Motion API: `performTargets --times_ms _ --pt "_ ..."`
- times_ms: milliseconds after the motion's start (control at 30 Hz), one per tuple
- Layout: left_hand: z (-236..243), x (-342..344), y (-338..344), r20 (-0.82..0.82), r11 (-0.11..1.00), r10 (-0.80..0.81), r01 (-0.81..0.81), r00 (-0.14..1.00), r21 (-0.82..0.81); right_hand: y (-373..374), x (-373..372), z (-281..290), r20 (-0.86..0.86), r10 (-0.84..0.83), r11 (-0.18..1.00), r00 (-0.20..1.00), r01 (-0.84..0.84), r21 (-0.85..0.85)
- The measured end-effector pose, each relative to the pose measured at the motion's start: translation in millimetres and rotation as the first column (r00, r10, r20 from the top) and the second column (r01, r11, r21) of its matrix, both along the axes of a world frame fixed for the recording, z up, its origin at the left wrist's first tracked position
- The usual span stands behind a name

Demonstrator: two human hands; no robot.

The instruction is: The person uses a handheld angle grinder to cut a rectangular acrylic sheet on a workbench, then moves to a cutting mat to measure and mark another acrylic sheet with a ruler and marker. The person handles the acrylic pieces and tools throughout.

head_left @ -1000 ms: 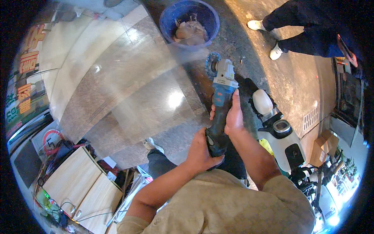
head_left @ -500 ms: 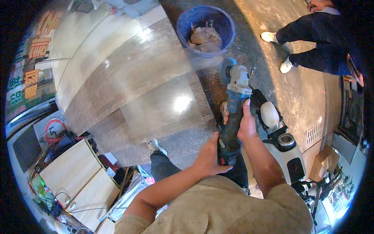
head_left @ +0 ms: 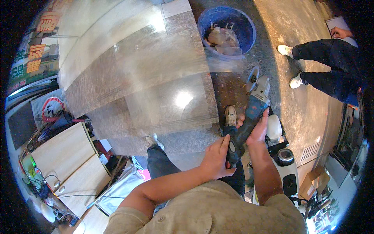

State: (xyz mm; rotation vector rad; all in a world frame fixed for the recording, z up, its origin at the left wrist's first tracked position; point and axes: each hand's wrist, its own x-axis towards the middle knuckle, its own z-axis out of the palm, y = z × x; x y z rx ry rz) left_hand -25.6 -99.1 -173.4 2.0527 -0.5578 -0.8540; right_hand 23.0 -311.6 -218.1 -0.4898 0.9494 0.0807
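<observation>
Both my hands hold a blue and black angle grinder (head_left: 255, 110) in front of my waist, its grey metal head pointing away from me. My left hand (head_left: 214, 158) wraps round the rear end of its body. Further forward, my right hand (head_left: 260, 130) grips the body from the right, with some fingertips showing on the left side. A thin round disc (head_left: 253, 79) sits on the head's left side, apart from anything else. Left of the grinder, large clear sheets (head_left: 163, 95) lie over a brown, shiny surface, one corner overhanging toward the bucket.
A blue bucket (head_left: 252, 29) with pale scraps inside stands beyond the grinder. To the right are a white scooter (head_left: 286, 167) and a person (head_left: 327, 58) in dark trousers and white shoes. A pale cabinet (head_left: 64, 156), cables and a cardboard box (head_left: 313, 181) lie nearer.
The grinder, in both hands, has shifted right and slightly nearer, away from the sheets' edge. Its disc now shows more clearly. The whole view has also shifted a little.
</observation>
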Motion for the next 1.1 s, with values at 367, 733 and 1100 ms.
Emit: performTargets --times_ms 367,733,1100 --pt "-1.7 2.2 -11.3 0.169 0.993 0.100 -0.109 0.980 0.043 0.5 17.3 4.5 0.015 0.167 0.966 0.986 -0.161 -0.203" --pt "-120.5 196.9 69.2 0.484 0.972 -0.204 0.119 0.851 0.201 -28.1 11.3 -27.6 -0.230 0.296 0.769 0.927 -0.374 -0.519" --pt "-193.4 347.9 64.5 0.586 0.867 -0.247 -0.094 0.772 0.489 -20.0 18.6 -82.7 -0.299 0.476 0.503 0.827 -0.536 -0.678"
